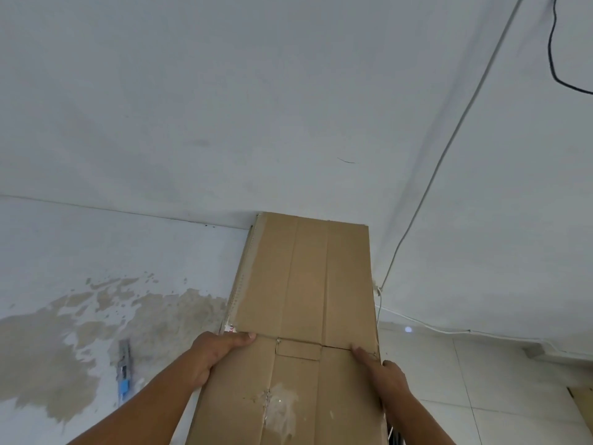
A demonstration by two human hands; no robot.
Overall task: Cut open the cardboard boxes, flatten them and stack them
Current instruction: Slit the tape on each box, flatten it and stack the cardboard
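A long flattened brown cardboard box [305, 284] stretches away from me toward the white wall, its far end touching the wall's base. My left hand [215, 354] grips its left edge, thumb lying on top at a fold line. My right hand [382, 370] holds the right edge with the thumb on the top face. Clear tape runs along the cardboard's left edge, and a torn whitish patch marks the near part. A blue and grey box cutter [124, 367] lies on the floor to the left of my left arm.
The white floor on the left has a large brownish worn patch [64, 342]. A thin white cable [449, 149] runs down the wall corner and along the floor's edge at right. Pale tiles cover the right floor; a bit of more cardboard [584, 409] shows at the right edge.
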